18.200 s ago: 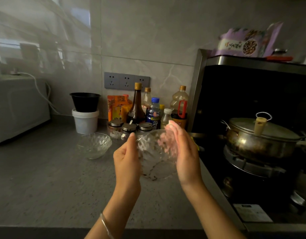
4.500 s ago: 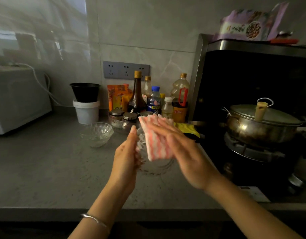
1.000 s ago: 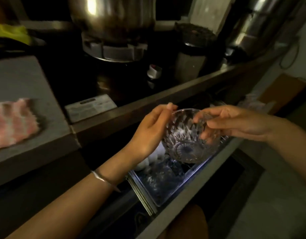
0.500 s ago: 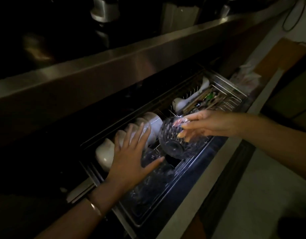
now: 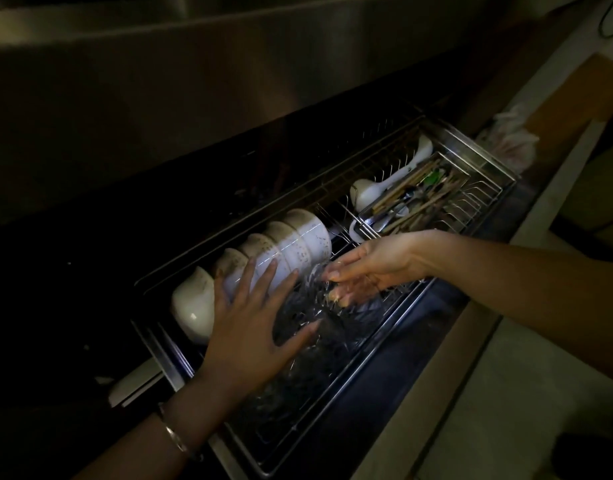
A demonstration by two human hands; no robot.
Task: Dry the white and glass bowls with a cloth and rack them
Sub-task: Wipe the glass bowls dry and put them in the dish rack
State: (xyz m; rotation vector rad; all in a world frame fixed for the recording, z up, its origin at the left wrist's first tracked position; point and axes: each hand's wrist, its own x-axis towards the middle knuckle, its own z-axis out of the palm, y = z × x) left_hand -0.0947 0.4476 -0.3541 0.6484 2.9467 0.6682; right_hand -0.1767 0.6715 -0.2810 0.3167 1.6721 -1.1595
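A pull-out wire rack stands open below the counter. A row of white bowls sits on edge along its back. In front of them stand dim glass bowls, and the nearest glass bowl leans on edge in the front row. My right hand reaches in from the right and pinches that bowl's rim between thumb and fingertips. My left hand lies flat with fingers spread over the glass bowls to the left, its fingertips touching the white bowls. No cloth is in view.
A cutlery tray with chopsticks and spoons fills the rack's right end, with a white ladle beside it. The steel counter front overhangs the drawer. A crumpled plastic bag lies on the floor at the right.
My right hand has lowered the glass bowl into the rack's front row, next to the white bowls. My left hand stays spread over the stacked glass bowls.
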